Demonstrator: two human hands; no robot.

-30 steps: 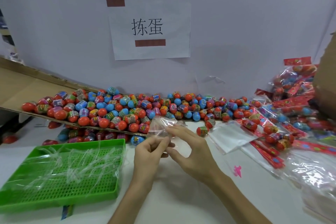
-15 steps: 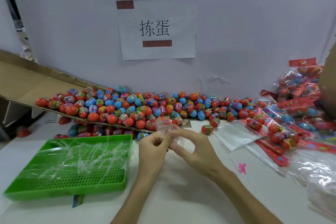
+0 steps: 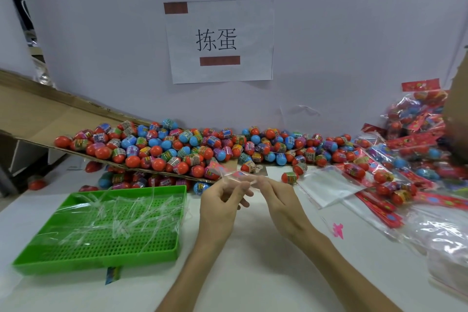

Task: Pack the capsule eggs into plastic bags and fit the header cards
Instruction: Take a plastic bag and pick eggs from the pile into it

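A small clear plastic bag [image 3: 229,175] is stretched between both hands above the white table [image 3: 240,266]. My left hand [image 3: 220,208] pinches its left part with thumb and fingertips. My right hand [image 3: 281,202] pinches its right end. Behind them a long heap of red, blue and wrapped capsule eggs [image 3: 202,149] lies along the wall, partly on a sloping cardboard sheet [image 3: 38,119]. Empty clear bags [image 3: 326,186] and red header cards [image 3: 379,210] lie to the right of my hands.
A green perforated tray [image 3: 101,256] holding several clear plastic strips sits at the left front. Filled bags with red headers [image 3: 420,134] pile up at the far right beside a cardboard box edge [image 3: 458,109]. A paper sign [image 3: 219,40] hangs on the wall.
Both hands stayed together at the table's middle, working the clear bag; it now looks pulled flatter between the fingertips. The view shifted slightly left.
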